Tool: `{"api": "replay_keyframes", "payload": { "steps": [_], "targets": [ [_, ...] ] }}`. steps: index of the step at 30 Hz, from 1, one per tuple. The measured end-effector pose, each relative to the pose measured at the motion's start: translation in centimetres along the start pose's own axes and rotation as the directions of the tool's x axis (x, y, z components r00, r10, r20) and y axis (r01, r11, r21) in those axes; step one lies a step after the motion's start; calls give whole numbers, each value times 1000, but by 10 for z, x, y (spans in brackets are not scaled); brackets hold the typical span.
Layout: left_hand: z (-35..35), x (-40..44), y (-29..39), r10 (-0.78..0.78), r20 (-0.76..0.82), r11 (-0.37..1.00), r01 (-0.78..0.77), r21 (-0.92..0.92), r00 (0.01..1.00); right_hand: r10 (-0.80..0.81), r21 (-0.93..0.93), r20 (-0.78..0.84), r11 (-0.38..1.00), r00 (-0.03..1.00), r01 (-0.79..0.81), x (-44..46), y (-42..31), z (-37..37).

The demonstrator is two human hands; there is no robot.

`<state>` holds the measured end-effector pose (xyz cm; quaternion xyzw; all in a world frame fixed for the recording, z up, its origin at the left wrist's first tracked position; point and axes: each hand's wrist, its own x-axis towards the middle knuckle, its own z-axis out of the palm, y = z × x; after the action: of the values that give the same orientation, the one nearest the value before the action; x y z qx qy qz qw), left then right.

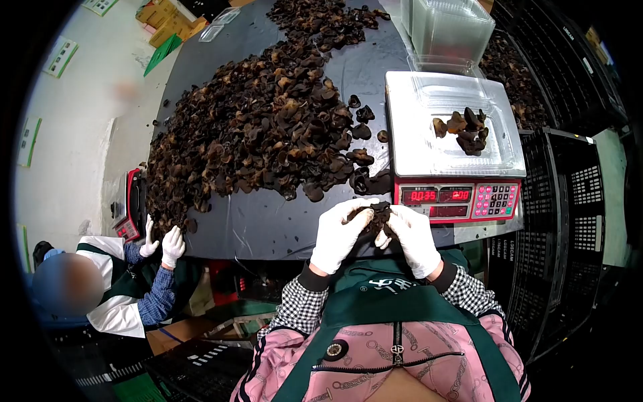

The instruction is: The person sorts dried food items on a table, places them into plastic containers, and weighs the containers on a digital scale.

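Dark brown wood-ear pieces (376,216) are held between my two gloved hands at the table's near edge. My left hand (340,233) has its fingers closed on their left side, and my right hand (414,240) pinches them from the right. Just beyond lies a large heap of the same dark pieces (261,127), with a few loose ones close to my hands. At the right a scale (457,200) with a red lit display carries a clear plastic tray (439,100) with several pieces in it.
A stack of clear trays (447,33) stands behind the scale. Black crates (556,221) are piled on the right. At the left, a co-worker's gloved hands (163,245) touch the heap's edge beside another red scale (127,208). An open clear box (220,25) lies at the far left.
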<state>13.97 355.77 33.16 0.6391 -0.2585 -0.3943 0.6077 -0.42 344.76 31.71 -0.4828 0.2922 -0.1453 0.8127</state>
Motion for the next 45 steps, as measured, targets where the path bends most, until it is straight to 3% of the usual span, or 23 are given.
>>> {"api": "replay_keyframes", "payload": {
  "steps": [6,10,13,15,17,18,19,22,23,25,26,27,29,30,31,32,33,35,36,37,40,42,45],
  "targets": [
    [-6,-4,4,-160,99,987,160,14,982,43,-41,-27,998,999,-44,-7,0,-1],
    [-8,-23,3,-124,237,982,154,-112,963,97,-166,-57,980,994,-105,-14,0,-6],
    [-13,-37,-21,-213,205,968,234,-85,955,84,-283,-29,955,996,-89,-22,4,-8],
    [-14,-52,-39,-207,186,949,243,-199,960,33,-339,-38,940,999,-44,-24,9,-12],
    [-15,-66,-40,-181,167,972,202,-121,969,40,-271,-69,961,997,-57,-27,5,-6],
    [-16,-73,-34,-244,183,960,264,-96,952,32,-288,-67,956,997,-50,-27,3,-5],
    [-13,-81,-38,-143,119,976,160,-148,983,30,-306,-58,951,998,-46,-27,3,-3],
    [-17,-106,-49,-233,-41,951,219,-220,972,101,-285,42,955,994,-85,-22,9,0],
    [-18,-115,-56,-133,-168,989,119,-88,977,122,-326,73,941,990,-92,-23,8,2],
    [-30,-136,-63,-157,-293,984,123,-131,943,171,-362,139,926,975,-111,-23,10,3],
    [-37,-147,-68,-164,-420,985,169,-25,892,180,-359,155,926,971,-114,-23,11,6],
    [-47,-159,-86,-179,-516,984,155,-90,838,182,-355,159,928,970,-115,-24,10,9],
    [-69,-179,-75,-115,-706,955,275,116,698,177,-411,232,909,957,-69,-22,11,6],
    [-84,-190,-93,-130,-779,960,274,55,613,183,-394,235,916,955,-78,-21,14,4],
    [-105,-201,-115,-66,-782,986,163,46,620,187,-375,242,923,952,-86,-21,15,4],
    [-121,-209,-129,24,-819,960,215,179,574,198,-402,234,911,952,-91,-21,14,4],
    [-140,-213,-138,286,-751,703,402,587,595,203,-385,232,917,951,-102,-22,12,4],
    [-133,-189,-95,506,-681,407,550,729,529,227,-375,197,916,954,-141,-23,19,-3],
    [-134,-172,-74,499,-634,574,322,753,591,202,-346,215,931,956,-119,-22,23,-5],
    [-120,-154,-59,425,-679,684,280,674,598,179,-318,233,943,956,-99,-23,27,-8],
    [-73,-88,-21,460,-361,537,70,841,811,113,-281,302,960,946,-25,-23,34,-15],
    [-49,-53,-22,500,-168,468,-103,878,849,150,-220,297,972,943,-86,-23,35,-17],
    [-41,-27,-43,453,-36,448,-193,873,891,279,-143,253,958,926,-250,-24,20,-13]
  ]
}}
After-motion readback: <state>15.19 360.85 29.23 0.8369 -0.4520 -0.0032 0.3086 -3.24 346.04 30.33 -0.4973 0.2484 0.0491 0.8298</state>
